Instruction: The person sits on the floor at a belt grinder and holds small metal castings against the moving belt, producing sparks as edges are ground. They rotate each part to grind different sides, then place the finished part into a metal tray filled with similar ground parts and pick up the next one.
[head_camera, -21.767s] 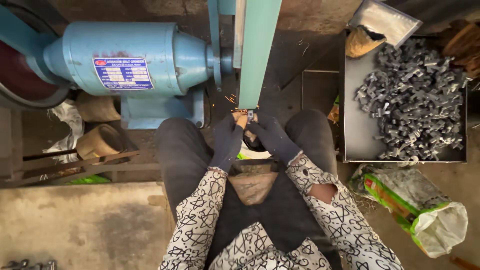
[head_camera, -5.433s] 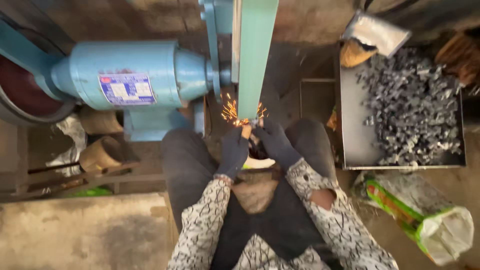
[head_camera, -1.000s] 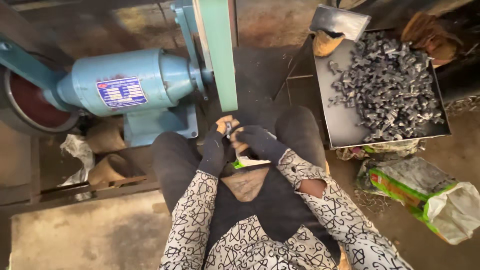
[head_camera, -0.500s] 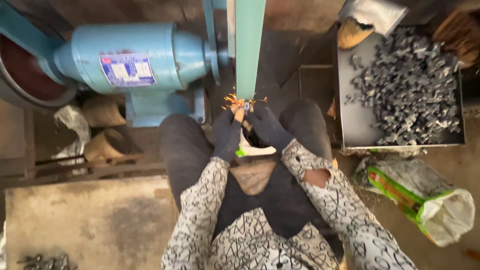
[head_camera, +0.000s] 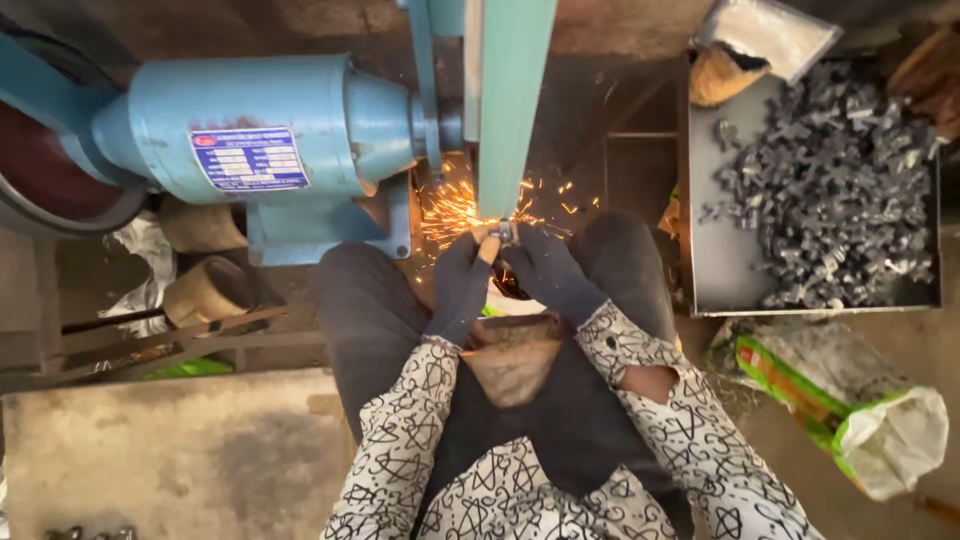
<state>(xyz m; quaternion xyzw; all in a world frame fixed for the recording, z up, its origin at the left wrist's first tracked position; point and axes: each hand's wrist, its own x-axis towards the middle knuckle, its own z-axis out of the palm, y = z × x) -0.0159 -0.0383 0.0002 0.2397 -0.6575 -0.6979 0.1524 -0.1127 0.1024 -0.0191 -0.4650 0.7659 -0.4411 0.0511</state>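
Both gloved hands are meeting at the lower end of the green belt (head_camera: 512, 100), which is running down from the top edge of the view. The left hand (head_camera: 458, 285) and the right hand (head_camera: 548, 272) are pinching a small metal part (head_camera: 503, 232) between their fingertips and pressing it against the belt's bottom end, fingers drawn together around it. Orange sparks (head_camera: 452, 205) are spraying out to the left of the belt, just above the left hand, with a few scattering to its right. The blue motor (head_camera: 260, 140) is sitting left of the belt, touching its housing, with a red wheel (head_camera: 45, 170) at its far left end. Right of the belt, a grey tray (head_camera: 720, 200) is holding a heap of small metal pieces (head_camera: 840, 190). Below the tray, well right of the belt, a green and white sack (head_camera: 850, 400) is lying on the floor. Below the belt, between the person's knees, a brown leather pad (head_camera: 512, 360) is resting on the lap. Left of the belt, under the motor, a cardboard roll (head_camera: 205, 290) is lying on its side.
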